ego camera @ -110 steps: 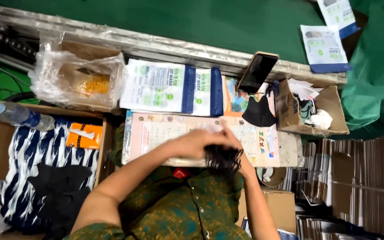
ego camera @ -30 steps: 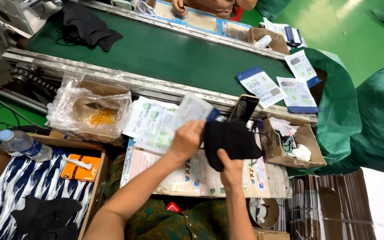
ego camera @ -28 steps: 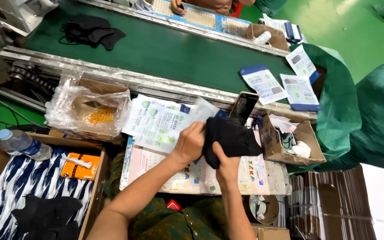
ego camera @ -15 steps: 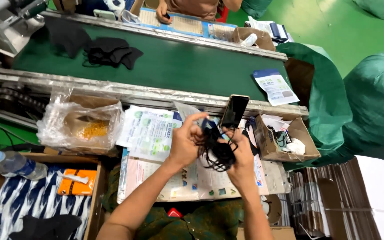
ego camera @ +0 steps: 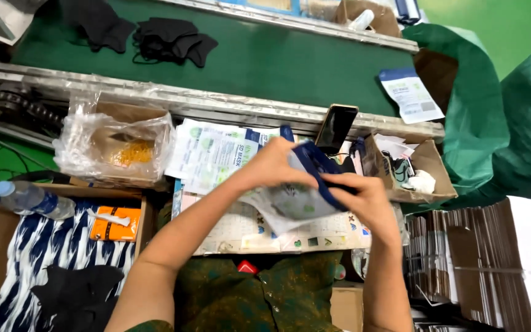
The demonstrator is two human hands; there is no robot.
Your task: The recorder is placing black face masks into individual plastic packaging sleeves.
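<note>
My left hand (ego camera: 275, 167) and my right hand (ego camera: 364, 200) hold one flat white pouch with a dark blue top (ego camera: 296, 197) between them, above the printed sheet (ego camera: 241, 230) on my work surface. The left hand grips the pouch's upper edge. The right hand is closed over its blue end, where something black sits under the fingers. A stack of the same white pouches (ego camera: 216, 154) lies just left of my hands.
A green conveyor belt (ego camera: 265, 58) runs behind, carrying black face masks (ego camera: 170, 40) and one filled pouch (ego camera: 410, 95). A phone (ego camera: 336, 128) leans on the rail. Cardboard boxes: one with a clear bag (ego camera: 115, 147), one with scraps (ego camera: 413, 175). Water bottle (ego camera: 23, 197) left, flat cartons (ego camera: 462, 258) right.
The black mask that was bunched in my hands has gone into the white pouch, which both hands now hold. Masks on the belt have travelled right.
</note>
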